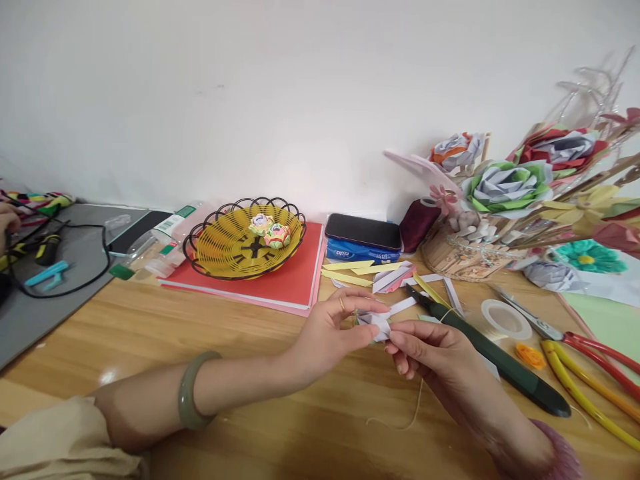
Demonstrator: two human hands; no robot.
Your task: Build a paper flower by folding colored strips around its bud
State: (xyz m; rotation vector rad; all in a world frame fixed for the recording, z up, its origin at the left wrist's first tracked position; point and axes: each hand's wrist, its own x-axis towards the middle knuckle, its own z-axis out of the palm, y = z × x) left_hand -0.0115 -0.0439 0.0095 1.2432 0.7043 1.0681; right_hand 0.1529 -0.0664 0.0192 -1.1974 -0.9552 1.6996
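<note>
Between my two hands is a small folded paper flower (379,325), mostly pale lavender with a hint of green at its left side. My left hand (330,331), wearing a ring and a bangle, pinches it from the left with thumb and fingers. At its lower right edge, my right hand (437,353) grips the paper between thumb and forefinger. The fingers hide part of the flower. A thin string (416,408) trails onto the wooden table below my right hand. Behind the hands lie yellow and lavender paper strips (395,276).
A yellow basket (220,247) with small paper flowers stands on red paper (300,290). A phone (363,231) rests on a blue pack. Right are dark green pliers (500,363), a tape roll (506,319), red-handled scissors (547,328) and a flower-filled pot (465,248). Another person's hand (9,219) shows far left.
</note>
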